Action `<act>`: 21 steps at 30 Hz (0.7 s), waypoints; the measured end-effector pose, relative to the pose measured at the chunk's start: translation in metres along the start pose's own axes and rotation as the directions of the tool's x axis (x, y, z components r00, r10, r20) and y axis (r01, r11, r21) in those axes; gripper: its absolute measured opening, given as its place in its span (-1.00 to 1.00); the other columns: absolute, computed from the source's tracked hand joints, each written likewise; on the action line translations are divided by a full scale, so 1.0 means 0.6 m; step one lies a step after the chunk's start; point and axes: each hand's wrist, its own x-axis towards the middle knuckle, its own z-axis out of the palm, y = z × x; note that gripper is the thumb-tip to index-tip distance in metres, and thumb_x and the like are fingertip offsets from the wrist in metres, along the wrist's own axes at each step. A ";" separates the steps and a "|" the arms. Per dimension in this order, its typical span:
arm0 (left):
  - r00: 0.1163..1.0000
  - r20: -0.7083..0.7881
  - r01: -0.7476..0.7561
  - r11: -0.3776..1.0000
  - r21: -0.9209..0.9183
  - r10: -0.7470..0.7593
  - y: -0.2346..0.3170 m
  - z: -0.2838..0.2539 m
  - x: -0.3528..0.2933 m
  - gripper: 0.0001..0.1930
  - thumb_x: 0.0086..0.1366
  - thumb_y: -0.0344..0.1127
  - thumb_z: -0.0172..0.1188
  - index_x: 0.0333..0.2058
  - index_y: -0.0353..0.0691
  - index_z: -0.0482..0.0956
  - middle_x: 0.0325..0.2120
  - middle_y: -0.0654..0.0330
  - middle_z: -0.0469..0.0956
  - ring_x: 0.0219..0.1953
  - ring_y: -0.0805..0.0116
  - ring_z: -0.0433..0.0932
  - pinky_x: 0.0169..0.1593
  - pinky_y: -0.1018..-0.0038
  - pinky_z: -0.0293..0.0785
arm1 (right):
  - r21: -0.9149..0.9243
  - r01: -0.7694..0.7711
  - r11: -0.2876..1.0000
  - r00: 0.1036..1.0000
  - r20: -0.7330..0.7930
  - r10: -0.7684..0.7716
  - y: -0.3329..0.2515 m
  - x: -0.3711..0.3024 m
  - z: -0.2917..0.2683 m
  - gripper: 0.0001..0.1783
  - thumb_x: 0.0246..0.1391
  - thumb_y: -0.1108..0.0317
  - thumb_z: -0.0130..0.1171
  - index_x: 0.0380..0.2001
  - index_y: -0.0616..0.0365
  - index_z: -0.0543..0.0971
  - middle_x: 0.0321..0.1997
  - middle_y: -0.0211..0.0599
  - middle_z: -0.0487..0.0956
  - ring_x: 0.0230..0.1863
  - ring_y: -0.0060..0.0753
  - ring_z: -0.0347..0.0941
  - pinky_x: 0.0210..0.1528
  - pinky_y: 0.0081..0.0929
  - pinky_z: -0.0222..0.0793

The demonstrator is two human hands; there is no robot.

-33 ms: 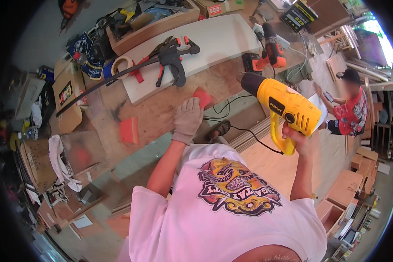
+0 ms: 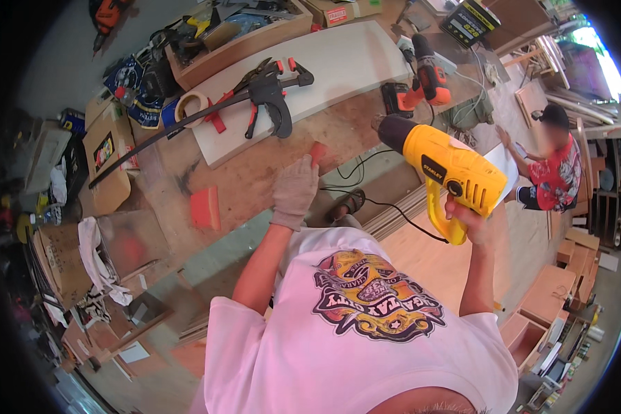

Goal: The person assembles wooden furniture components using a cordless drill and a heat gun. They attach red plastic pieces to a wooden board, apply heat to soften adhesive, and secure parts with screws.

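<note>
My left hand point(image 2: 294, 190), in a grey work glove, is closed on a small flat red piece point(image 2: 317, 153) over the near edge of the wooden workbench point(image 2: 241, 176). Only a narrow part of that piece shows past my fingers. A similar red piece point(image 2: 205, 208) lies on the bench to the left of this hand. My bare right hand point(image 2: 468, 219) is wrapped round the handle of a yellow heat gun point(image 2: 455, 165). Its dark nozzle points to the upper left, towards the bench, apart from the red piece. A black cord point(image 2: 400, 214) runs below the gun.
On a pale board point(image 2: 324, 76) lies a black bar clamp point(image 2: 269, 103), beside a roll of tape point(image 2: 191, 107). An orange and black cordless drill point(image 2: 428, 79) stands farther right. Behind are a wooden tool box point(image 2: 255, 41) and cartons. A person in red point(image 2: 559, 169) is at the right.
The red piece in my left hand has turned, so less of its face shows, and the hand has shifted slightly left. The heat gun has moved very slightly.
</note>
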 end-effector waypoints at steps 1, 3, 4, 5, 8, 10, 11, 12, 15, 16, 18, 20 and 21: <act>0.970 0.051 0.243 0.909 -0.340 -0.240 0.011 -0.013 0.002 -0.51 0.33 0.10 0.18 -0.13 -0.30 0.57 -0.34 0.10 0.64 -0.35 0.30 0.62 -0.27 0.31 0.53 | -0.038 0.025 0.999 1.000 -0.015 -0.026 0.007 -0.006 0.002 -0.52 -0.13 0.47 0.37 -0.05 0.21 0.51 -0.39 -0.34 0.57 -0.46 -0.50 0.49 -0.39 -0.55 0.45; 0.739 0.375 0.587 0.262 -0.766 -0.559 0.039 -0.053 0.006 -0.51 0.40 0.09 0.11 -0.27 -0.34 0.58 -0.58 0.15 0.62 -0.62 0.37 0.58 -0.49 0.39 0.49 | -0.087 0.013 0.996 1.000 -0.009 -0.014 0.010 -0.010 0.016 -0.51 -0.11 0.50 0.39 -0.03 0.20 0.52 -0.34 -0.35 0.59 -0.41 -0.53 0.51 -0.37 -0.56 0.46; 0.674 0.496 0.677 0.190 -0.711 -0.547 0.035 -0.052 0.002 -0.50 0.42 0.09 0.07 -0.30 -0.36 0.58 -0.60 0.14 0.61 -0.64 0.39 0.57 -0.51 0.40 0.48 | -0.118 -0.006 0.993 1.000 0.005 0.007 0.004 -0.008 0.028 -0.51 -0.10 0.50 0.40 -0.03 0.20 0.53 -0.33 -0.35 0.60 -0.40 -0.53 0.51 -0.37 -0.56 0.46; 0.597 0.607 0.757 0.118 -0.642 -0.525 0.025 -0.052 -0.001 -0.48 0.44 0.09 0.04 -0.34 -0.37 0.57 -0.62 0.13 0.60 -0.66 0.41 0.56 -0.53 0.40 0.48 | -0.150 -0.023 0.988 0.999 0.020 0.026 0.000 -0.006 0.039 -0.51 -0.10 0.51 0.40 -0.03 0.20 0.53 -0.31 -0.36 0.60 -0.39 -0.54 0.51 -0.37 -0.56 0.47; 0.510 0.651 0.847 0.197 -0.493 -0.563 0.010 -0.063 -0.030 -0.44 0.45 0.10 0.00 -0.39 -0.38 0.58 -0.61 0.03 0.61 -0.60 0.29 0.61 -0.47 0.33 0.52 | -0.269 0.047 0.962 0.996 0.086 -0.025 0.000 0.004 0.066 -0.54 -0.13 0.57 0.35 -0.07 0.25 0.54 -0.31 -0.36 0.61 -0.43 -0.53 0.50 -0.38 -0.54 0.44; 0.666 0.480 0.746 0.515 -0.423 -0.571 -0.011 -0.058 -0.083 -0.43 0.44 0.12 -0.02 -0.39 -0.37 0.60 -0.56 -0.07 0.62 -0.52 0.12 0.65 -0.38 0.22 0.54 | -0.363 -0.058 0.930 0.983 0.142 0.116 -0.011 0.018 0.070 -0.43 -0.15 0.45 0.42 0.03 0.24 0.53 -0.08 -0.21 0.65 -0.07 -0.35 0.57 0.02 -0.40 0.45; 0.805 0.340 0.588 0.732 -0.345 -0.487 -0.034 -0.032 -0.123 -0.43 0.43 0.12 -0.04 -0.39 -0.36 0.61 -0.53 -0.11 0.63 -0.47 0.02 0.66 -0.33 0.16 0.55 | -0.380 -0.062 0.923 0.977 0.167 0.135 -0.017 0.025 0.080 -0.44 -0.13 0.43 0.41 0.02 0.25 0.53 -0.09 -0.21 0.66 -0.08 -0.34 0.57 0.01 -0.40 0.45; 0.841 0.321 0.523 0.809 -0.269 -0.436 -0.039 -0.029 -0.145 -0.43 0.42 0.13 -0.05 -0.37 -0.34 0.62 -0.50 -0.14 0.63 -0.42 -0.05 0.65 -0.29 0.11 0.54 | -0.396 -0.070 0.916 0.971 0.184 0.154 -0.021 0.031 0.094 -0.45 -0.11 0.41 0.40 0.02 0.26 0.54 -0.10 -0.21 0.66 -0.10 -0.34 0.57 0.00 -0.40 0.45; 0.762 0.452 0.559 0.823 -0.099 -0.464 -0.041 -0.062 -0.186 -0.45 0.41 0.13 -0.09 -0.33 -0.29 0.65 -0.39 -0.20 0.63 -0.27 -0.23 0.63 -0.15 -0.04 0.51 | -0.454 -0.023 0.891 0.959 0.242 0.149 -0.022 0.044 0.141 -0.51 -0.05 0.36 0.37 -0.01 0.28 0.56 -0.15 -0.17 0.69 -0.18 -0.32 0.61 -0.10 -0.41 0.48; 0.725 0.465 0.597 0.801 -0.055 -0.508 -0.042 -0.075 -0.195 -0.45 0.41 0.12 -0.09 -0.33 -0.29 0.65 -0.39 -0.18 0.63 -0.27 -0.22 0.63 -0.14 -0.03 0.51 | -0.474 -0.009 0.880 0.950 0.271 0.155 -0.018 0.051 0.161 -0.51 -0.05 0.36 0.37 -0.01 0.28 0.56 -0.15 -0.16 0.69 -0.19 -0.31 0.62 -0.12 -0.42 0.49; 0.631 0.497 0.662 0.747 0.054 -0.595 -0.042 -0.099 -0.223 -0.45 0.41 0.11 -0.11 -0.33 -0.28 0.65 -0.37 -0.15 0.65 -0.27 -0.18 0.64 -0.13 -0.03 0.51 | -0.498 0.007 0.867 0.930 0.323 0.178 -0.014 0.056 0.195 -0.51 -0.05 0.35 0.38 -0.01 0.29 0.56 -0.15 -0.14 0.69 -0.20 -0.31 0.64 -0.14 -0.44 0.51; 0.603 0.472 0.711 0.701 0.046 -0.643 -0.056 -0.097 -0.253 -0.47 0.40 0.11 -0.09 -0.32 -0.27 0.64 -0.35 -0.16 0.64 -0.25 -0.18 0.64 -0.11 -0.03 0.51 | -0.450 0.024 0.893 0.907 0.386 0.170 -0.013 0.056 0.225 -0.50 -0.05 0.35 0.38 -0.02 0.29 0.56 -0.15 -0.12 0.69 -0.19 -0.30 0.65 -0.12 -0.42 0.51; 0.593 0.461 0.730 0.683 0.039 -0.660 -0.063 -0.091 -0.269 -0.48 0.39 0.10 -0.08 -0.31 -0.26 0.64 -0.34 -0.17 0.64 -0.24 -0.18 0.64 -0.11 -0.03 0.51 | -0.425 0.029 0.905 0.897 0.410 0.164 -0.012 0.055 0.237 -0.50 -0.06 0.35 0.39 -0.02 0.29 0.56 -0.15 -0.11 0.69 -0.18 -0.29 0.65 -0.12 -0.42 0.51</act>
